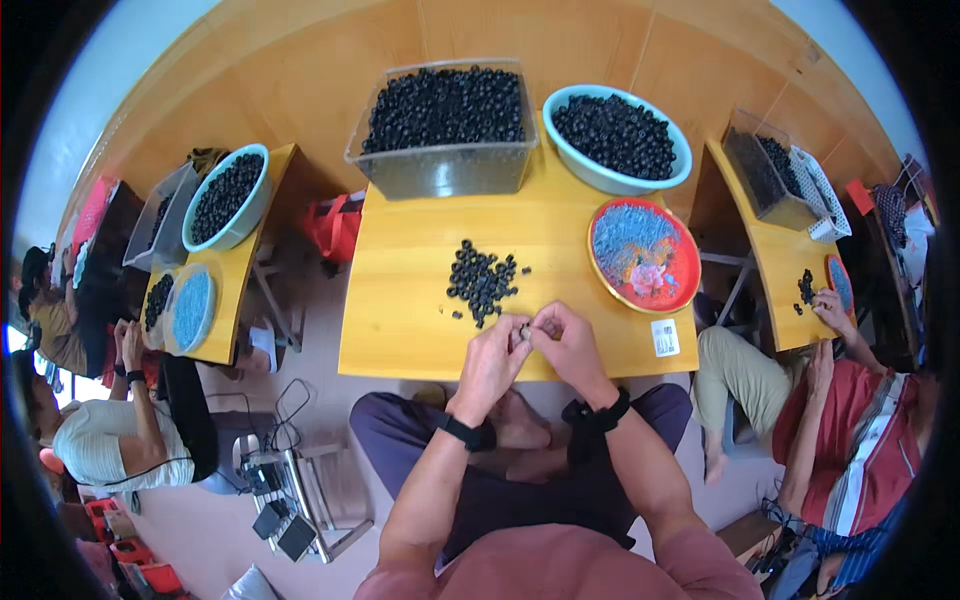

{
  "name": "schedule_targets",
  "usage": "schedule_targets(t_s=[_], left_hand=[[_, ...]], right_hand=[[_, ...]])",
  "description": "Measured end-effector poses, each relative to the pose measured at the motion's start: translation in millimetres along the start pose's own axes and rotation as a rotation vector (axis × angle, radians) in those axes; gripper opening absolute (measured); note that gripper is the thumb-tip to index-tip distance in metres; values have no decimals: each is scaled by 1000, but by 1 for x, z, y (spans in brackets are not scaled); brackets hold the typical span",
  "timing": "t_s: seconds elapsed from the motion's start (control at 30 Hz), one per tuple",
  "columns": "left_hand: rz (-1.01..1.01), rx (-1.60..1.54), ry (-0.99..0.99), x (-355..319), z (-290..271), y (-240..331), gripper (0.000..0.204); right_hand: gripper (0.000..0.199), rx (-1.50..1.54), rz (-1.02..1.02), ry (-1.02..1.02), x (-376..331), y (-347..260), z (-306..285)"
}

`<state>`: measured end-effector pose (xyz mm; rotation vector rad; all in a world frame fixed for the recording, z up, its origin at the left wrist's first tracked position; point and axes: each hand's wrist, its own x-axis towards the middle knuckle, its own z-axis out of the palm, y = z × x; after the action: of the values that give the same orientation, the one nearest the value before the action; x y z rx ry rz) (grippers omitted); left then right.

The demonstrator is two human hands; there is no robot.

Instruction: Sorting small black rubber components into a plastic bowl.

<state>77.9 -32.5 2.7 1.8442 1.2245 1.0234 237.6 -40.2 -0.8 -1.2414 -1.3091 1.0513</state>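
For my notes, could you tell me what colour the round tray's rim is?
Red, seen in the head view on the tray.

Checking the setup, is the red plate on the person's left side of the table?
No, the red plate sits on the right side of the table.

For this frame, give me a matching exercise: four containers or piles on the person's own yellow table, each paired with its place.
Things:
1. clear plastic bin
2. teal bowl
3. red plate
4. loose pile of black beads

Places:
A. right side of the table, holding blue pieces
B. far edge, left of the bowl
C. table middle, just beyond both hands
D. far right corner

Pairs: 1-B, 2-D, 3-A, 4-C
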Motion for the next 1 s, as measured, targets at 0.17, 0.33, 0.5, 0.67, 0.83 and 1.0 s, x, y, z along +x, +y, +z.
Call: schedule_targets(t_s=[0.17,0.33,0.5,0.67,0.83,1.0], left_hand=[[16,16,-7,-4,-4,7,23],[79,58,1,-8,-3,2,17],[111,60,34,-7,0,-7,18],[17,-35,27,-3,2,3,31],[-17,-49,23,-7,-1,5,31],[-17,-21,47,-11,1,-2,19]], right_hand=[[11,-21,-39,9,-4,-3,3],[12,-49,-21,-2,-6,-6,5],[14,-106,-25,-25,-3,-6,4],[18,6,-33,-4,1,6,0],[24,-271,264,-341,35,-23,-64],[25,-44,-229,306,105,-93,-102]])
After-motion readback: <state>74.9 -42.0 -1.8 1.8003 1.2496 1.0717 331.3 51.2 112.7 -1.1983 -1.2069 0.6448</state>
